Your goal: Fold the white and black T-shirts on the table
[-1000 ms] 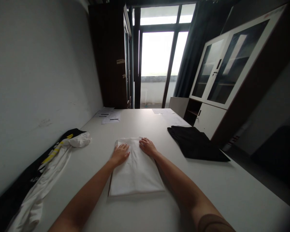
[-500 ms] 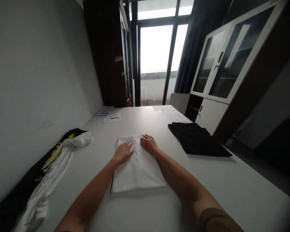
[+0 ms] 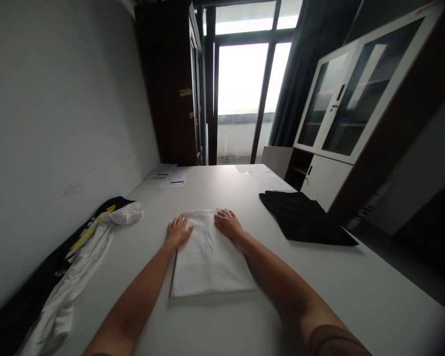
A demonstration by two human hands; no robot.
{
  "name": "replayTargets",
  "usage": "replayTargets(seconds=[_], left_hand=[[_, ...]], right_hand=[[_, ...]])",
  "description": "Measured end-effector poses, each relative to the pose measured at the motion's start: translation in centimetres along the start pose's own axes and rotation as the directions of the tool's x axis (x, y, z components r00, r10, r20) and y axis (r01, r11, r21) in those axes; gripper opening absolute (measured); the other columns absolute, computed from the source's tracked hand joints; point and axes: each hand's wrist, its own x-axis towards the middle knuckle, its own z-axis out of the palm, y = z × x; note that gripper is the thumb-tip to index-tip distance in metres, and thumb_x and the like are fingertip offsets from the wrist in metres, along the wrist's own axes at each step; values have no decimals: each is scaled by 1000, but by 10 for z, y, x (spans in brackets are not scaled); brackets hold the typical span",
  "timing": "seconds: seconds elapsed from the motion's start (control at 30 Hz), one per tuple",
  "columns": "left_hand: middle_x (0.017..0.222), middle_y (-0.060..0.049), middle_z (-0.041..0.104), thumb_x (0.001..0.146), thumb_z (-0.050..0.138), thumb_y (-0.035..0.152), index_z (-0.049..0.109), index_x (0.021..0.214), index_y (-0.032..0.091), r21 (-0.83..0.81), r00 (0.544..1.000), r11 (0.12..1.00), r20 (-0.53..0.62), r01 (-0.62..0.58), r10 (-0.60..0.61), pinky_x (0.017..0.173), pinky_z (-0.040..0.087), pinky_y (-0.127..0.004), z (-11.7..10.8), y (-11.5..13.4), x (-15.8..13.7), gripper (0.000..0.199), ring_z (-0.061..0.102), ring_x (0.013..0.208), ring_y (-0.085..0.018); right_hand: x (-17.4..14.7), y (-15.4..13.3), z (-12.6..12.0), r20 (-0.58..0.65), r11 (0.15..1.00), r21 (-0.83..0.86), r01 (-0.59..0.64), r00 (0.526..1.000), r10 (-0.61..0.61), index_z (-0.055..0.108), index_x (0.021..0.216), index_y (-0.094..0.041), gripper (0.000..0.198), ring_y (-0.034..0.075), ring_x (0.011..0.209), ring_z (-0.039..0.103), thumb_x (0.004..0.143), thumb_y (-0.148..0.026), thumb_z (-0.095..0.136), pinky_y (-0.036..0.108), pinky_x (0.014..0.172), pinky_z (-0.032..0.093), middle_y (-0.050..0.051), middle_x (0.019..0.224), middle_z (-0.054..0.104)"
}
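Note:
A white garment (image 3: 211, 262), folded into a rough rectangle, lies flat on the white table (image 3: 207, 329) in front of me. My left hand (image 3: 179, 231) rests open at its far left edge, fingers spread and pointing away from me. On the far right corner of the cloth lies my right hand (image 3: 228, 224), open and palm down, with its fingers stretched out. Faint creases run down the middle of the cloth between the hands. Neither hand grips anything.
Black folded clothing (image 3: 304, 217) lies to the right. Along the left wall are a white garment (image 3: 92, 252) and black clothing with yellow marks (image 3: 40, 282). Papers (image 3: 172, 176) lie at the far left of the table. A white cabinet (image 3: 328, 173) stands beyond the right edge.
My left hand has slid left, from the upper part of the white garment to its left edge. The right hand stays at nearly the same place.

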Motion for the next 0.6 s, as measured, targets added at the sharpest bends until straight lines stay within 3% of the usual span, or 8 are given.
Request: replayTargets(seconds=[0.13, 0.3, 0.37, 0.53, 0.6], left_hand=[[167, -11, 32, 101, 38, 57, 42, 157, 26, -1, 999, 1000, -29, 16, -16, 124, 19, -53, 2, -5, 4, 65, 26, 154, -33], [162, -12, 42, 101, 44, 52, 49, 152, 25, -5, 996, 1000, -92, 15, -15, 122, 23, -50, 3, -7, 3, 58, 34, 149, -32], [157, -13, 48, 100, 47, 49, 54, 148, 25, -8, 992, 1000, -128, 0, -1, 120, 27, -46, 0, -6, 2, 54, 40, 145, -31], [133, -15, 63, 97, 54, 42, 66, 134, 23, -42, 981, 999, -194, 4, -12, 108, 40, -42, -9, -2, -2, 43, 54, 127, -31], [131, -16, 64, 96, 55, 39, 66, 133, 22, -98, 984, 995, -178, 11, -28, 107, 41, -41, -12, -3, -2, 42, 57, 125, -31]], right_hand=[[2, -9, 3, 31, 991, 83, 105, 994, -108, 58, 144, -29, 44, 24, 140, 46, 102, -42, 50, 44, 121, 23, 8, 148, 56], [3, -4, 0, 29, 997, 15, -73, 997, 73, 64, 135, -29, 39, 28, 145, 38, 104, -46, 47, 52, 120, 23, 9, 149, 55], [1, -2, -2, 20, 997, -14, -82, 996, 83, 66, 130, -28, 37, 28, 145, 38, 104, -45, 47, 54, 120, 21, 10, 146, 57], [1, -3, 2, 23, 990, 64, 123, 992, -124, 63, 138, -28, 40, 23, 138, 49, 100, -38, 54, 41, 119, 28, 7, 144, 60], [2, -4, 4, 14, 985, 94, 142, 989, -144, 61, 142, -30, 44, 22, 137, 50, 100, -39, 56, 39, 119, 30, 7, 147, 58]])
